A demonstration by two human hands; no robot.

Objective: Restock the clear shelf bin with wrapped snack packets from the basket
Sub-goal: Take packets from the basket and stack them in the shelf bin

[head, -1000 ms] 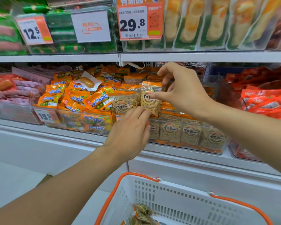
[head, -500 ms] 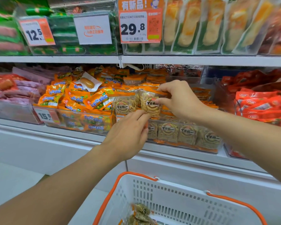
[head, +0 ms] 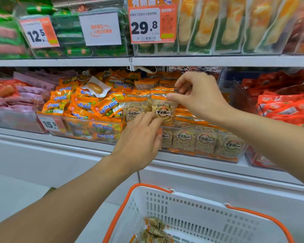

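Snack packet (head: 163, 109) stands atop the clear shelf bin (head: 200, 130). Our right hand (head: 198, 95) pinches its top edge. Our left hand (head: 140, 139) pinches its lower corner.

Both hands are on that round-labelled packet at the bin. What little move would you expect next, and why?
Probably easing it down into the clear bin and letting go. The right hand pinches the packet by its orange top edge, the left hand steadies its lower edge, and it stands upright above the front row of matching packets. More packets wait in the basket.
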